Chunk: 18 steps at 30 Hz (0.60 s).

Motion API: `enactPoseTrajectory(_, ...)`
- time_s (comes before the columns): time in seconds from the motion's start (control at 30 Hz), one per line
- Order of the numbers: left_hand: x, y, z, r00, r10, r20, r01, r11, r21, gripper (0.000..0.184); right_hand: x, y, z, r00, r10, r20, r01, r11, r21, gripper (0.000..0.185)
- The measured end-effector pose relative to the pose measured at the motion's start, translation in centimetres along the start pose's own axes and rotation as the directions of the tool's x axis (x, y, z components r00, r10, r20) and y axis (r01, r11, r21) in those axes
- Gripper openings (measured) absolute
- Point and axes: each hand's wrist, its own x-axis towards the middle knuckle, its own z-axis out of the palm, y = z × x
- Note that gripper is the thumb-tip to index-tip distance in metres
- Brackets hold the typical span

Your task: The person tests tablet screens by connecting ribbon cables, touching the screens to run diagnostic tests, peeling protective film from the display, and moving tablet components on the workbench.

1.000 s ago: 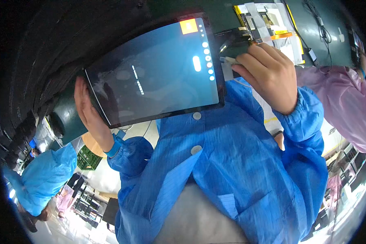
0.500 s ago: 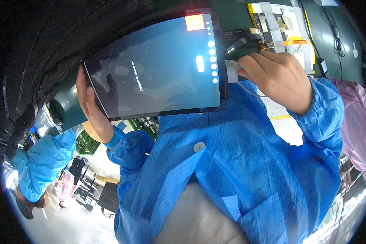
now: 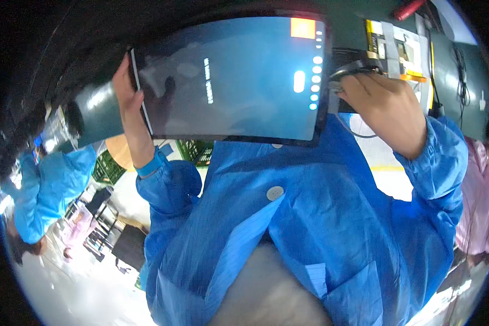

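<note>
A large tablet (image 3: 244,81) with a lit screen fills the upper middle of the head view, with an orange square in one corner and white icons along its right side. My left hand (image 3: 130,103), a blue band at its wrist, grips the tablet's left edge. Beside the opposite edge, my right hand (image 3: 383,103) is closed with fingertips pinched on a cable plug. A thin cable (image 3: 358,130) loops below that hand. Whether the plug sits inside the tablet's port is hidden by fingers and blur.
At the upper right, an opened device with yellow edging (image 3: 399,51) lies on the dark green table (image 3: 445,81). Black cables (image 3: 462,76) and a red object (image 3: 409,9) lie there too. People in blue (image 3: 60,179) and pink (image 3: 475,201) clothing are at either side. A green crate (image 3: 108,167) is at left.
The tablet and both hands have shifted to the right in view, with the tablet also slightly higher. My left hand still holds the tablet; my right remains pinched at its edge.
</note>
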Motion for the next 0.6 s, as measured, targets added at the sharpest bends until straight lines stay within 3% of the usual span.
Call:
enactPoseTrajectory(0.07, 0.1, 0.7, -1.2, 1.0, 0.003, 0.006, -0.004, 0.985, 0.17, 0.063, 0.0, -0.2, -0.1, 0.999, 0.023, -0.033, -0.023, 1.0, 0.007, 0.012)
enactPoseTrajectory(0.1, 0.2, 2.3, -1.6, 0.999, 0.041, 0.027, -0.048, 0.904, 0.425, 0.054, 0.2, -0.5, -0.5, 0.998, 0.038, -0.046, -0.038, 0.999, -0.008, 0.013)
enactPoseTrajectory(0.13, -0.2, 3.8, -1.0, 0.986, 0.152, -0.065, -0.09, 0.821, 0.563, 0.053, 0.6, -1.1, -1.0, 0.997, 0.054, -0.06, -0.055, 0.998, -0.025, 0.014)
enactPoseTrajectory(0.17, -0.3, 5.2, -0.3, 0.958, 0.287, -0.005, -0.203, 0.689, 0.696, 0.055, 0.8, -1.6, -1.3, 0.995, 0.07, -0.068, -0.072, 0.997, -0.024, 0.017)
enactPoseTrajectory(0.27, -1.0, 8.9, 4.8, 0.905, 0.356, 0.234, -0.423, 0.693, 0.584, 0.073, 2.2, -2.7, -1.7, 0.993, 0.017, -0.116, -0.023, 0.998, -0.052, 0.021)
enactPoseTrajectory(0.3, -1.8, 10.0, 7.1, 0.927, 0.301, 0.222, -0.374, 0.754, 0.54, 0.079, 2.4, -3.0, -1.9, 0.995, 0.026, -0.095, -0.03, 0.999, -0.043, 0.024)
enactPoseTrajectory(0.4, -1.3, 10.3, 10.1, 0.875, 0.317, 0.366, -0.481, 0.655, 0.583, 0.091, 2.4, -3.5, -1.1, 0.991, 0.068, -0.119, -0.069, 0.998, -0.003, 0.027)
enactPoseTrajectory(0.57, -0.2, 4.7, 14.1, 0.811, 0.559, 0.174, -0.497, 0.501, 0.709, 0.088, 3.0, -4.4, -0.3, 0.986, 0.146, -0.084, -0.136, 0.984, 0.119, 0.022)
enactPoseTrajectory(0.6, -0.1, 5.0, 13.6, 0.825, 0.532, 0.19, -0.499, 0.529, 0.686, 0.087, 3.3, -4.4, -0.4, 0.991, 0.121, -0.063, -0.113, 0.986, 0.12, 0.023)
